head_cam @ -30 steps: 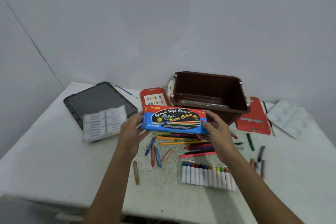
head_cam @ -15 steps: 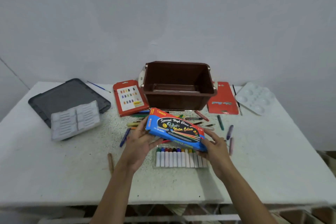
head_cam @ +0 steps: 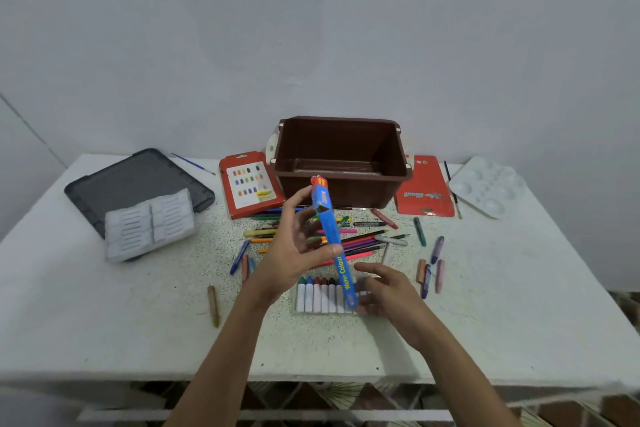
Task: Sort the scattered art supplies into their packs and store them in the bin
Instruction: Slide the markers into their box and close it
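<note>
Left hand [head_cam: 291, 253] grips the blue water colour box [head_cam: 329, 225] edge-on in front of the brown bin [head_cam: 341, 163], thumb across it, fingers behind; right hand [head_cam: 391, 291] hovers spread and loose beside its lower end

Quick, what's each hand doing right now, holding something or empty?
Left hand: grips the blue water colour box, held on edge.
Right hand: open, holding nothing, beside the box's lower end.
</note>
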Demonstrator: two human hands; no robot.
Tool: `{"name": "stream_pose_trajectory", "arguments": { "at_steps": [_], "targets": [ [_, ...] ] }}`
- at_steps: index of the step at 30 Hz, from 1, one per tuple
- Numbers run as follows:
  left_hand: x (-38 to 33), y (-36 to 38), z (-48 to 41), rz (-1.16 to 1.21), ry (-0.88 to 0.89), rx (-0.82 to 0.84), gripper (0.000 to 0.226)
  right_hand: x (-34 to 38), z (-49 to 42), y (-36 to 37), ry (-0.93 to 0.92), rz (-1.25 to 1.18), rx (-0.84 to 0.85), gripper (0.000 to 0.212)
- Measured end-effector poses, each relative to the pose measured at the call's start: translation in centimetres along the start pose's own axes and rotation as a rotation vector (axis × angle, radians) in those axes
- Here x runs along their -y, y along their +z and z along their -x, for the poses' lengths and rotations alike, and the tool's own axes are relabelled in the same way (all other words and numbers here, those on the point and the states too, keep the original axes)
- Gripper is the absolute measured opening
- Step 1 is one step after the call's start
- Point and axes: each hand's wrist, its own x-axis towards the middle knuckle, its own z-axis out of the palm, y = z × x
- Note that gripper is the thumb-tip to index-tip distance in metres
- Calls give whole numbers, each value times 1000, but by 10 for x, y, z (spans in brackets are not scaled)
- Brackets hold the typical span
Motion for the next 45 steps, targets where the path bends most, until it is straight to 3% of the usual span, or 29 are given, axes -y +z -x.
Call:
{"name": "stream_pose_trajectory", "arguments": {
  "at_steps": [3, 13, 20, 30, 37, 45],
  "targets": [
    [-2, -4, -4, -141, 9, 62, 93, 7, 2, -4, -55, 72, -18, 27],
    [7, -8, -10, -699, 51, 314, 90, 44, 14, -12, -299, -51, -83, 23],
    [17, -6, -14, -1132, 94, 400, 89, 29, 10, -8, -306, 60, -66, 28],
    [22, -6, -10, -1274, 71, 466, 90, 3, 6, -2, -282, 42, -104, 44],
    [26, -11, -8, -1218, 71, 469, 92, -9, 2, -2, -327, 227, -193, 22],
    [31, -14, 3, -1148, 61, 467, 89, -15, -3, 4, -312, 308, -171, 29]
  ]
}}
